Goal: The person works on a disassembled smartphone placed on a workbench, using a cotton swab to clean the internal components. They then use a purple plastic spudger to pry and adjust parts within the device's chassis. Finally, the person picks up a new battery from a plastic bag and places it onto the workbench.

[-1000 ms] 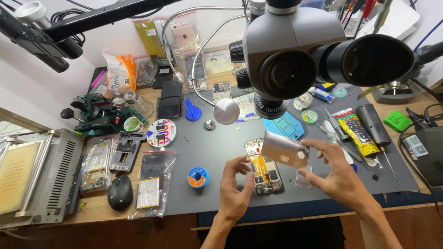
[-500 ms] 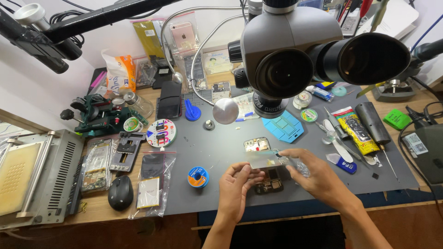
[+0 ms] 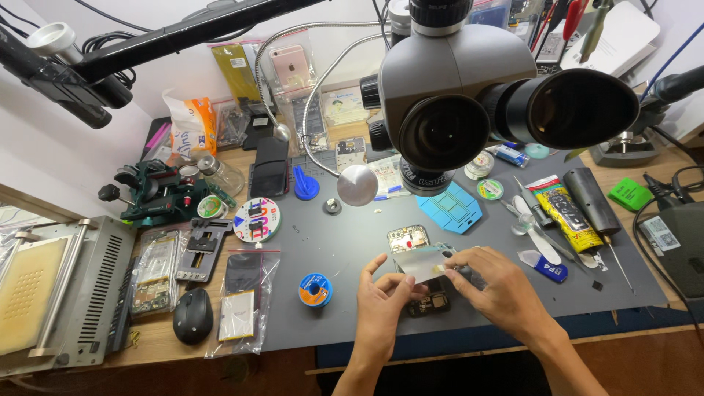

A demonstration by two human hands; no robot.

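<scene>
Both hands meet over the near middle of the grey mat (image 3: 352, 242) that covers the desk (image 3: 183, 330), just below the big microscope head (image 3: 455, 95). Between them is a thin, pale rectangular plate (image 3: 424, 261), held slightly tilted above an opened phone (image 3: 413, 242) that lies flat on the mat.

The plate's long axis runs left to right, roughly across the phone, whose own long axis runs near to far. So the plate sits crosswise over the phone's lower half; the phone's far end, with its exposed parts, shows beyond the plate, and its near end shows dark below it.

The left hand (image 3: 381, 304) comes up from the near edge, its fingers (image 3: 402, 282) closed on the plate's near-left corner, thumb on top. The right hand (image 3: 499, 286) reaches in from the right and its fingers (image 3: 458, 258) pinch the plate's right end. Both hands grasp the plate; neither is free. The right hand covers more of the plate's short edge, while the left hand steadies from underneath and is nearer to the phone's near end.

To the left of the hands a blue solder spool (image 3: 315, 290) rests on the mat, apart from them. To the far right lies a blue pad (image 3: 455, 209), and further right a yellow tube (image 3: 563, 213).
</scene>
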